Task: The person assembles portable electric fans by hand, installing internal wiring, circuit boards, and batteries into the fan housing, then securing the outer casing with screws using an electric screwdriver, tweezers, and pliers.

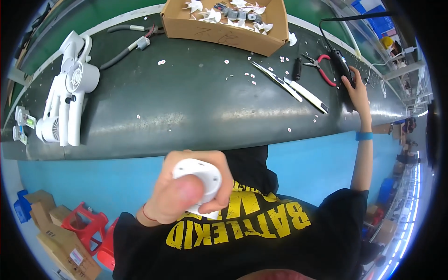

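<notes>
White casing (pixel 213 179): hollow plastic piece inside the left fingers, in front of the chest, nearer than the tabletop (pixel 154 93) edge; open end toward camera, interior mostly hidden under thumb.
Left hand (pixel 177 198): fingers clamped around the white casing, thumb laid over its open end; thin red band at wrist.
Right hand (pixel 357 91): thumb and fingers closed on the near end of a black corded tool (pixel 339 63), at the tabletop's right; blue wristband (pixel 364 136).
Open carton (pixel 186 31): brown cardboard, across the tabletop beyond left fingers; holds white fan blades (pixel 211 15) and small grey motors (pixel 240 15), mixed loose. One stray blade (pixel 292 38) just outside its right wall.
Hand tools: left of right fingers – red-handled pliers (pixel 326 70), black screwdriver (pixel 297 69), tweezers (pixel 280 84), white-handled cutter (pixel 308 95).
White handheld fans (pixel 70 93): grouped on tabletop, left of and beyond left fingers; long-handled pliers (pixel 114 58) past them, small motor (pixel 143 43) against one handle.
Floor boxes (pixel 70 252): cardboard, left of and below left fingers, contents unclear; red stools (pixel 107 252) beside. Blue bin (pixel 22 205) farther left, contents too small to tell.
</notes>
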`<state>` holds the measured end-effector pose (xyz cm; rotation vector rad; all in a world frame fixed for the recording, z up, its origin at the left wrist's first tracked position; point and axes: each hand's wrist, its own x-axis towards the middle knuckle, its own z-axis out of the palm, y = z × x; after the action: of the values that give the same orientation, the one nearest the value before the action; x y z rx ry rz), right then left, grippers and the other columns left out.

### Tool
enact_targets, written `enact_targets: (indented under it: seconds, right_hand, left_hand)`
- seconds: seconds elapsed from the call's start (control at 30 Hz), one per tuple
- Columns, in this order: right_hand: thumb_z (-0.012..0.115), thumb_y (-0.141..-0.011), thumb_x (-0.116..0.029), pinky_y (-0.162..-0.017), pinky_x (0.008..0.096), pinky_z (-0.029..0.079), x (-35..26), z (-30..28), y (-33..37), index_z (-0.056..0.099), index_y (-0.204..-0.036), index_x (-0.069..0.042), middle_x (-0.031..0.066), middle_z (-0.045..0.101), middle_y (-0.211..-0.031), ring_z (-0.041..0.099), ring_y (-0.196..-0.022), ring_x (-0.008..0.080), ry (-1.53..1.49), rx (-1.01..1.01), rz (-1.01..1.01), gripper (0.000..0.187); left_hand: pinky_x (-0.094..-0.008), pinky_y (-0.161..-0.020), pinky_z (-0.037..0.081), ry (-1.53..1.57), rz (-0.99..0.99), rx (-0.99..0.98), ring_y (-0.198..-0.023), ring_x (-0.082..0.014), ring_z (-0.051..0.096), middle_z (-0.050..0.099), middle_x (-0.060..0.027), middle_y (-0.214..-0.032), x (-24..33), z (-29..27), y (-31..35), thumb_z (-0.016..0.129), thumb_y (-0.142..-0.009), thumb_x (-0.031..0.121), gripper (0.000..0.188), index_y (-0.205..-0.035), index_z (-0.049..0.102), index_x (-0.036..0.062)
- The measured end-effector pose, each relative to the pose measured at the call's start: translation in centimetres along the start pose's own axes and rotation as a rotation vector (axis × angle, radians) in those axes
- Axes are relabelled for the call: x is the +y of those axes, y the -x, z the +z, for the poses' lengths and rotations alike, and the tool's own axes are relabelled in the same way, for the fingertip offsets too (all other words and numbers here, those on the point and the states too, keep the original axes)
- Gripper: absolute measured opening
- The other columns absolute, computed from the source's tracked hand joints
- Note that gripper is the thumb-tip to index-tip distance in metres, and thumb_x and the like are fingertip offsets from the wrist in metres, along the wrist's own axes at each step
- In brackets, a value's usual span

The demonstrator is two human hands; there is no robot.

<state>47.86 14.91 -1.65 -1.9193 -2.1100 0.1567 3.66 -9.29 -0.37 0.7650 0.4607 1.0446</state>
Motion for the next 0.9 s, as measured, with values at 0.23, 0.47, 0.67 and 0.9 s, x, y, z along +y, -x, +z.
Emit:
enact_targets:
  seconds: [0.23, 0.47, 0.67, 0.9]
  right_hand:
    - [0.049, -0.097, -0.035, -0.078, 0.0283, 0.048, -1.3, -4.5, -1.3, 0.049, -0.121, 0.0, 0.0096, 0.06, -0.095, 0.059, -0.084, 0.0199, -1.105, 0.044, 0.071, 0.043]
    - [0.04, -0.094, -0.059, -0.068, 0.0307, 0.038, -20.8, -0.2, 1.7, 0.042, -0.127, 0.004, 0.0069, 0.041, -0.082, 0.039, -0.071, 0.0171, -1.838, -0.372, -0.127, 0.071]
    - [0.031, -0.083, -0.079, -0.059, 0.0317, 0.037, -25.9, 3.6, 1.2, 0.052, -0.11, -0.002, 0.0055, 0.046, -0.07, 0.041, -0.06, 0.0163, -2.102, -0.337, -0.274, 0.085]
    - [0.03, -0.078, -0.082, -0.055, 0.0297, 0.034, -27.3, 5.6, 1.6, 0.055, -0.105, -0.003, 0.0042, 0.044, -0.064, 0.038, -0.056, 0.0155, -2.002, -0.102, -0.305, 0.088]
  left_hand:
    - [-0.0209, -0.047, 0.031, -0.069, -0.039, 0.064, -0.05, -0.0036, 0.041, 0.048, 0.0016, -0.056, -2.8, -0.7, -0.2, 0.047, -0.093, 0.024, 0.029, -0.074, 0.054, 0.0034]
    - [-0.0226, -0.045, 0.032, -0.252, 0.012, 0.098, -0.045, -0.0061, 0.041, 0.048, -0.0003, -0.052, -5.7, -0.7, -2.1, 0.047, -0.091, 0.034, 0.038, -0.071, 0.053, 0.0027]
    - [-0.0218, -0.047, 0.035, -0.313, 0.082, 0.117, -0.048, -0.0063, 0.046, 0.048, 0.0009, -0.052, -6.2, -1.0, -1.1, 0.049, -0.092, 0.034, 0.037, -0.072, 0.054, 0.0032]
    - [-0.0221, -0.049, 0.038, -0.253, 0.079, 0.178, -0.05, -0.0056, 0.048, 0.054, 0.0001, -0.061, -5.3, -1.0, -0.8, 0.058, -0.089, 0.027, 0.027, -0.077, 0.056, 0.0028]
